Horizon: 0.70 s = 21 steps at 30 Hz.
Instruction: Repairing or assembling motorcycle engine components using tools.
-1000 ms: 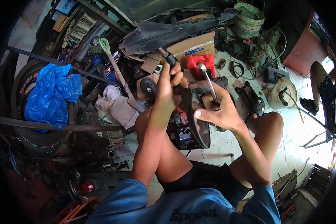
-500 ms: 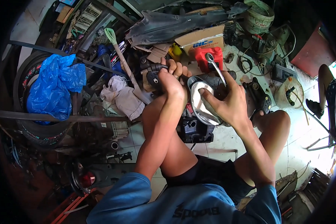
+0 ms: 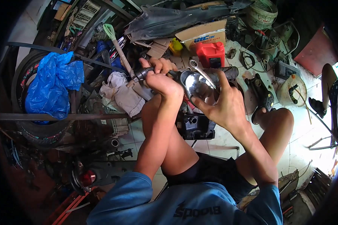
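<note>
My right hand [image 3: 226,107] is closed round a shiny, rounded mirror [image 3: 199,86] with a dark rim, its thumb pressed against the edge. The same hand also carries a silver combination wrench [image 3: 202,72], whose ring end sticks out past the fingers. My left hand [image 3: 162,77], bent at the wrist, is wrapped round a dark, rod-like part [image 3: 142,74] that pokes out on its left side. Between the hands a dark stem [image 3: 173,74] runs up to the mirror; my left fingers partly hide whether it joins the dark part.
Ahead stand a red jug [image 3: 210,54] and a cardboard box [image 3: 201,33]. A black plastic housing [image 3: 194,126] lies between my legs. Left are a wooden-shafted tool [image 3: 120,52], rags [image 3: 124,98] and a tyre with a blue plastic bag [image 3: 52,88]. A white bucket [image 3: 289,92] stands right.
The mirror has turned and moved up and left, with the wrench now slanting leftward across it. My left hand has shifted slightly left and rotated, bringing the dark part's end leftward.
</note>
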Available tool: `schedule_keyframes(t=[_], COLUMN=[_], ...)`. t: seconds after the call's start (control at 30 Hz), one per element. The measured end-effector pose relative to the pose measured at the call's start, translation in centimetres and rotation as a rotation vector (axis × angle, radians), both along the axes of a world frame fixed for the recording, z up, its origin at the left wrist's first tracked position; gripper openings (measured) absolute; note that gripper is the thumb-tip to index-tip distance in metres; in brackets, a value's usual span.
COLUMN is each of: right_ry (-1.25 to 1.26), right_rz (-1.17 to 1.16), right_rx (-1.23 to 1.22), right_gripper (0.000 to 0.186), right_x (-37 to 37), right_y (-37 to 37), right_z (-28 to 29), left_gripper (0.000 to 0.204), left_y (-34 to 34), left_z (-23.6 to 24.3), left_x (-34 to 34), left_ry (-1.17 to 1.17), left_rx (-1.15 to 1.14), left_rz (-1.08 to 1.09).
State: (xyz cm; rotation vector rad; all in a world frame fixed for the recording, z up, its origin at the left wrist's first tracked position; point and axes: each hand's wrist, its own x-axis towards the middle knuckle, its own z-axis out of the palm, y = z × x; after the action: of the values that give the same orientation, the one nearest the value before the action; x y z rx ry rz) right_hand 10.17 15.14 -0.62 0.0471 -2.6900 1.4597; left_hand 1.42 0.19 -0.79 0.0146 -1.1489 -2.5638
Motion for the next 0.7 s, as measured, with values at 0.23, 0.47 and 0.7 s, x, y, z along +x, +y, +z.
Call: schedule_keyframes(t=[0.23, 0.47, 0.7], right_ry=[-0.242, -0.597, -0.746], right_rz=[0.103, 0.101, 0.176], right_rx=[-0.361, -0.781, -0.941], right_gripper=[0.061, 0.03, 0.026], right_x=[-1.8, -2.0, -1.5], right_y=[2.3, 4.1, 2.7], right_z=[-0.5, -0.8, -1.2], left_gripper=[0.048, 0.043, 0.037], left_y=[-1.7, -1.7, -1.4], left_z=[1.7, -0.8, 0.9], left_x=[-0.3, -1.3, -1.1], left_ry=[0.017, -0.166, -0.355], left_rx=[0.012, 0.122, 0.215], left_rz=[0.091, -0.035, -0.257])
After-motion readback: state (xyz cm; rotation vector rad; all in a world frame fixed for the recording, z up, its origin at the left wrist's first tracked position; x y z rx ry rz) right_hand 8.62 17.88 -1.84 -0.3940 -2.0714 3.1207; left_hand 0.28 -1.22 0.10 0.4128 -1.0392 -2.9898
